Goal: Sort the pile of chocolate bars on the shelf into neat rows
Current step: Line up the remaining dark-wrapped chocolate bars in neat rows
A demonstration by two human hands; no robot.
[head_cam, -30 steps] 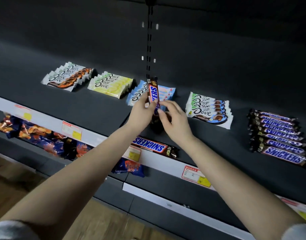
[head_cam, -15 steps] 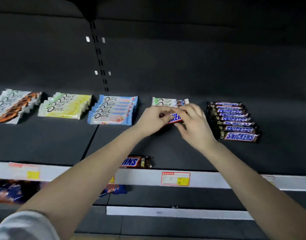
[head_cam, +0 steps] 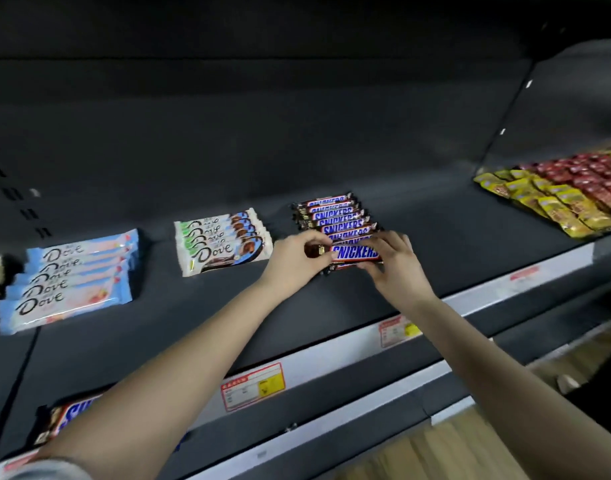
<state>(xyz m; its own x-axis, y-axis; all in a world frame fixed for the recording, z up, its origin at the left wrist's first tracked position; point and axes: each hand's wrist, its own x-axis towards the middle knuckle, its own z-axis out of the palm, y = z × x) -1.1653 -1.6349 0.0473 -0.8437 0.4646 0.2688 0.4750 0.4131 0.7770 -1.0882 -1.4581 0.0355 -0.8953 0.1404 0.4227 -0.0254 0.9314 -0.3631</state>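
Two bare hands hold one brown Snickers bar with a blue logo [head_cam: 354, 253] level at the near end of a neat row of matching Snickers bars [head_cam: 335, 216] on a dark grey shop shelf [head_cam: 228, 161]. The left hand [head_cam: 293, 258] has its grip clamped on the bar's left end; the right hand [head_cam: 394, 261] is clamped on its right end. To the left lie a stack of white-and-green Dove bars [head_cam: 221, 240] and, farther left, pale blue Dove bars [head_cam: 72, 278]. A lone Snickers bar [head_cam: 67, 419] lies near the shelf's front edge, partly hidden by the left forearm.
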